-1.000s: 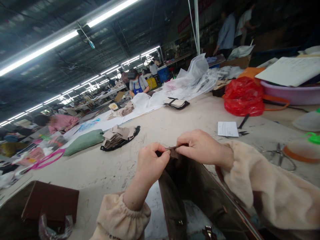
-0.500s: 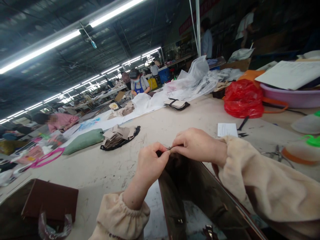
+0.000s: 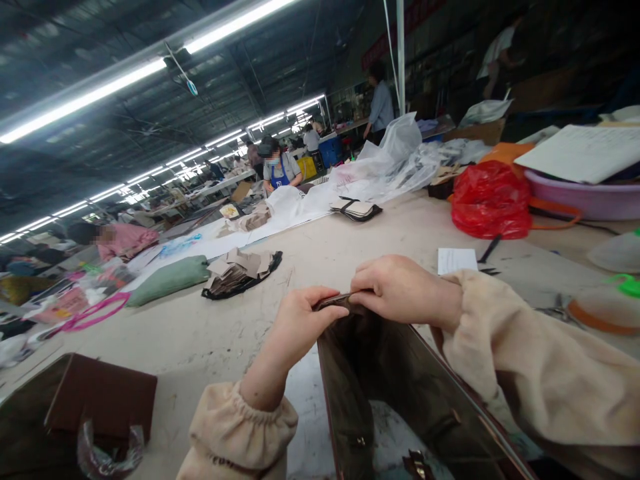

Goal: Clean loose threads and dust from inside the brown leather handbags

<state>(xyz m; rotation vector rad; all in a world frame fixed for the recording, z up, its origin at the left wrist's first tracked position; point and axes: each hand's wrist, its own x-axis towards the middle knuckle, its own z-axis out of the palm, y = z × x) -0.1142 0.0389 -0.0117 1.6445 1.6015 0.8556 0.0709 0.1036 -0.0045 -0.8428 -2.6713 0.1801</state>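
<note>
Tabletop [image 3: 190,353], beige and scuffed, in a long strip-lit workroom. Above its near edge stands an open, dark brown bag piece [image 3: 380,373] with a glossy lining and thin edging. Its far rim runs between thumb and fingers of the left hand [image 3: 297,327], loosely parted, and the right hand [image 3: 400,290], pinched closed.

Open bag [image 3: 425,380]: dark cloth-like inside, and there's a soft sheen!
Brown bag [image 3: 107,393]: smooth, leather-like, just faintly shiny.
Handles [image 3: 111,463]: wrapped in clear, glossy plastic.
Red bag [image 3: 490,203]: thin crinkled plastic, gleaming away.
Basin [image 3: 590,199]: smooth plastic.
Sleeve [image 3: 540,360]: soft matt cloth.
Tabletop [image 3: 220,340]: matt, scuffed.
Notebook page [image 3: 575,153]: matt paper.
</note>
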